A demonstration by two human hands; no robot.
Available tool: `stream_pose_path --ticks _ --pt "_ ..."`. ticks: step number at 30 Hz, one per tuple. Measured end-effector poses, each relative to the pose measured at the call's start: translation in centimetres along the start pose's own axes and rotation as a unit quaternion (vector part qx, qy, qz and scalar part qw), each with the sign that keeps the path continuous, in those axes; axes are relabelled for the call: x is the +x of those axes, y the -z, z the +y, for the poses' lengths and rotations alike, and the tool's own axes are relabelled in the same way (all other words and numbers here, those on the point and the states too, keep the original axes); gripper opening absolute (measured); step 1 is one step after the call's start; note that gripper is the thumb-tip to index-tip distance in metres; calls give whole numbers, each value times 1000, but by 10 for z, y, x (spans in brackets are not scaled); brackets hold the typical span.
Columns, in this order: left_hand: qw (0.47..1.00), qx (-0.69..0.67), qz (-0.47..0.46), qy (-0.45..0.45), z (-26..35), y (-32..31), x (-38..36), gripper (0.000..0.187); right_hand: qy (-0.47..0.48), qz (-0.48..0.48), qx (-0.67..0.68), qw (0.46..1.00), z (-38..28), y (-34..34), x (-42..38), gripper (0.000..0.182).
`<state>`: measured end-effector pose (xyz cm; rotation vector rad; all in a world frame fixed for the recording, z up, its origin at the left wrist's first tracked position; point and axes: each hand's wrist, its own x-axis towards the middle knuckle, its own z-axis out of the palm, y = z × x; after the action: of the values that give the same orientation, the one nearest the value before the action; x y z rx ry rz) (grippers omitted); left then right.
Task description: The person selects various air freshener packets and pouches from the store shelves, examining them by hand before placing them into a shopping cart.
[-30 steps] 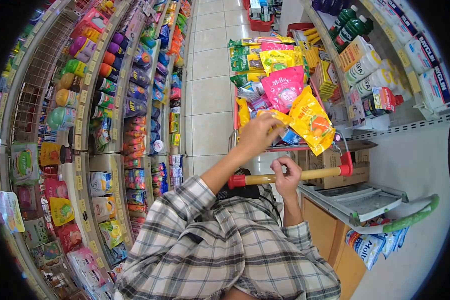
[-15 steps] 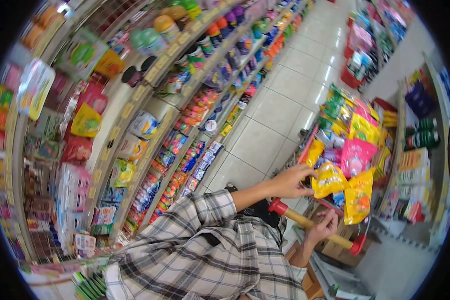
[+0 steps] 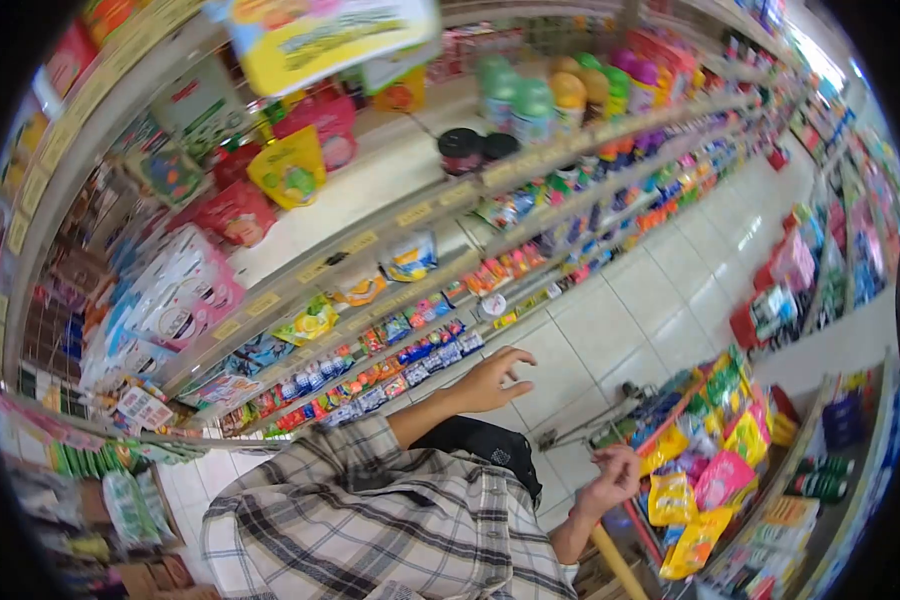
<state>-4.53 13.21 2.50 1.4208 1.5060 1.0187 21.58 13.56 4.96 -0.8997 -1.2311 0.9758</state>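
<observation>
My left hand (image 3: 494, 380) is raised over the aisle floor in front of the lower shelves, its fingers apart with nothing in them. My right hand (image 3: 610, 482) is beside a cart basket (image 3: 676, 412) heaped with bright packets, its fingers loosely bent and apart, holding nothing I can see. Close to that hand lie a yellow packet (image 3: 672, 498) and a pink packet (image 3: 724, 480). A second yellow packet (image 3: 697, 543) hangs at the near side of the heap. The yellow cart handle (image 3: 615, 562) runs below my right wrist.
Long shelves (image 3: 440, 205) with pouches, jars and bottles curve along the left. Pale floor tiles (image 3: 660, 290) line the aisle. At the right stands another shelf (image 3: 820, 440) with dark green bottles (image 3: 820, 478). Red bins of goods (image 3: 770, 310) are farther up.
My left hand has let go of the yellow packet and swung left, away from the cart. The view has turned left toward the shelves. My right hand has stayed near the cart.
</observation>
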Motion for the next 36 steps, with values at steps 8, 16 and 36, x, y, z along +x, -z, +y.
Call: stream_pose_path --ticks 8,16,36 --pt "981 21 183 64 -18 99 -94 40 -81 -208 -30 974 14 -128 27 36" --pt "934 -51 353 12 -6 109 -157 35 55 -375 -31 925 4 -224 77 42" --pt "872 72 458 -156 96 165 -83 30 397 -344 151 837 -95 -462 307 48"
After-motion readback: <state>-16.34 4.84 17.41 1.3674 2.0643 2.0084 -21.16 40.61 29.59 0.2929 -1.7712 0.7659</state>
